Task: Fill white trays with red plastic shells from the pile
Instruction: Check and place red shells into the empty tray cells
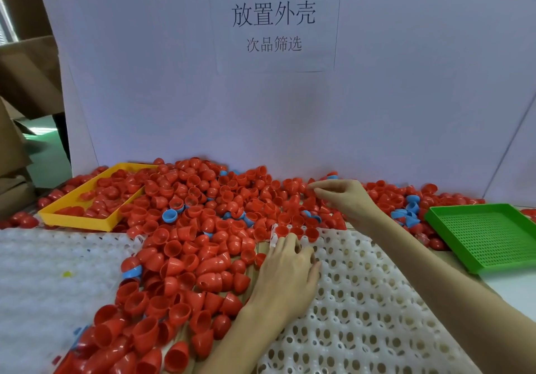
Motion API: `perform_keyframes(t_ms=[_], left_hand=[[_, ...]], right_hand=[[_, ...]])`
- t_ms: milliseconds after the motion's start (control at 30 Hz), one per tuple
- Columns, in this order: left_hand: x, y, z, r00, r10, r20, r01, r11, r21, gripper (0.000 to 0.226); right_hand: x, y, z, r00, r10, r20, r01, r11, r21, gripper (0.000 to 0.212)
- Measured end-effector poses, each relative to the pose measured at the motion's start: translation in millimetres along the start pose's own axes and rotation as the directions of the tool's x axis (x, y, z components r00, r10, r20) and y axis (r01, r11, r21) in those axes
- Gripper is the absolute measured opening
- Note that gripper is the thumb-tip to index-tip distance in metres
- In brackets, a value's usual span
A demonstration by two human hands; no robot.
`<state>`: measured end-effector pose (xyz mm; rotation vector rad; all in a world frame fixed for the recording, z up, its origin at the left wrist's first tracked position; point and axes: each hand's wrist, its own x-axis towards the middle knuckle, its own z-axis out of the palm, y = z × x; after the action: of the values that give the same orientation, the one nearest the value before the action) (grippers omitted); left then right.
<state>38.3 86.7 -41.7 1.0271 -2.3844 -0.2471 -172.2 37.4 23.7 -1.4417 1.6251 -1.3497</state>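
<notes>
A big pile of red plastic shells [185, 246] covers the table's middle and back. A white tray [377, 301] with round holes lies in front of me on the right. Three red shells [296, 231] sit open side up in its far row. My left hand [287, 269] rests palm down on that tray's far left corner, fingers loosely bent just behind those shells. My right hand [345, 196] reaches over the tray into the pile by the back wall. Its thumb and fingertips pinch a red shell [309, 188].
A second white tray [43, 272] lies at the left. A yellow tray [75, 220] at the back left holds red shells. A green mesh tray [478, 234] sits at the right. Blue shells [169, 216] are scattered through the pile. A white board with a paper sign stands behind.
</notes>
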Motion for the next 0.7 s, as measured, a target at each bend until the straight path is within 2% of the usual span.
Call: perform_keyframes(t_ms=[100,200,300,367,500,700], left_hand=[[3,4,-6,0.993,-0.011,-0.121,0.005,0.999,-0.051,0.026],[6,8,-16,0.970,-0.090,-0.225,0.030,0.966,-0.256,0.030],[7,12,-20,0.983,-0.117,-0.144,0.024,0.852,-0.523,0.031],[7,14,-19,0.989,-0.102,-0.104,0.018,0.793,-0.609,0.030],[8,13,-17,0.996,-0.074,-0.040,0.029,0.746,-0.666,0.035],[8,8,-22,0.997,-0.076,0.018,0.067,0.721,-0.689,0.025]], right_hand=[[-40,-5,-8,0.999,0.032,0.010,-0.033,0.997,0.063,0.016],[-80,-5,-12,0.998,0.042,0.044,-0.047,0.993,0.109,0.014],[-108,-7,-10,0.994,0.039,0.107,-0.058,0.983,0.176,0.012],[-119,-7,-7,0.995,0.002,0.101,-0.016,0.990,0.138,0.015],[-129,-10,-5,0.997,-0.063,0.033,0.063,0.998,0.025,0.023],[-136,-14,-4,0.998,-0.030,0.049,0.019,0.979,0.202,0.021]])
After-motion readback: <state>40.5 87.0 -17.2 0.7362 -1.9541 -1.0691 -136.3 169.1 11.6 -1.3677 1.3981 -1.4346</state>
